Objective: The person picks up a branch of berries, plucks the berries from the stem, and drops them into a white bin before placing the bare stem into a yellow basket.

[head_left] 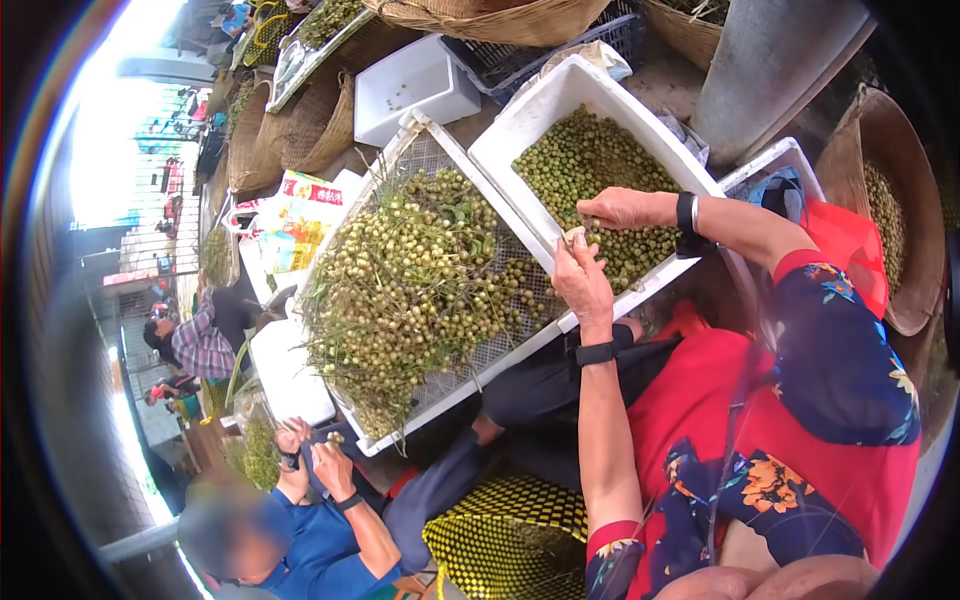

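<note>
My right hand (pixel 630 208) reaches over a white foam box (pixel 512 150) of loose round green fruits (pixel 572 148), its fingers pinched together. Just beside it, at the box's near edge, my left hand (pixel 583 275) is closed with its fingertips raised, almost meeting the right ones. What the fingertips hold is too small to tell. Next to the box, a white-framed mesh tray (pixel 490 368) bears a heap of yellowish-green fruits on stems (pixel 400 270). Dark bands circle both my wrists.
A co-worker in blue (pixel 335 540) sits at the lower left, hands near the tray. Another person in plaid (pixel 205 335) is farther off. A yellow-black woven basket (pixel 505 530), an empty white box (pixel 415 90), a wicker basket (pixel 905 200) and a metal cylinder (pixel 770 70) stand around.
</note>
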